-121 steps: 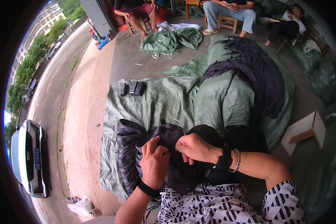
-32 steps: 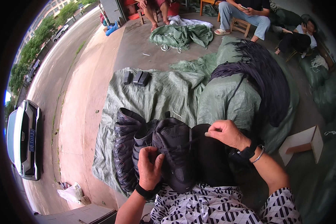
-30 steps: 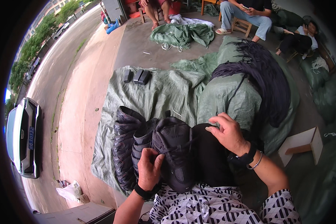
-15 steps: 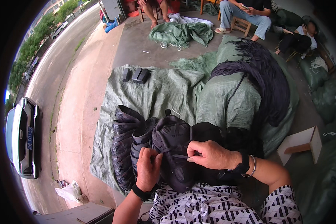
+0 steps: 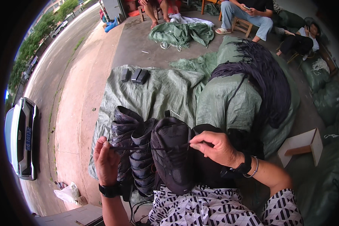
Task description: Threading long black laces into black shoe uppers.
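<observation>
A black shoe [image 5: 172, 171] rests toe toward me in my lap, its tongue and mesh panels facing up. Across its front runs a dark shoelace [image 5: 133, 148], stretched nearly straight. My left hand [image 5: 107, 162] pinches one end of the lace, out to the left above the stacked shoes. At the shoe's right side, my right hand [image 5: 219, 150] grips the lace between thumb and fingers. Nested dark shoe uppers [image 5: 143, 165] form two rows left of the shoe. More black material [image 5: 207, 169] lies beneath my right hand, its shape partly hidden.
A green woven sheet [image 5: 154, 90] carries small dark blocks [image 5: 141, 76]. Dark laces [image 5: 269, 75] drape over a bulging green sack [image 5: 229, 100]. A white-and-brown box-like piece [image 5: 301, 147] stands right. Several people sit at the back; a car [image 5: 22, 139] stands left.
My left hand has moved left and slightly up, away from the shoe, drawing the lace out long. My right hand has shifted slightly right and up, still pinching the lace.
</observation>
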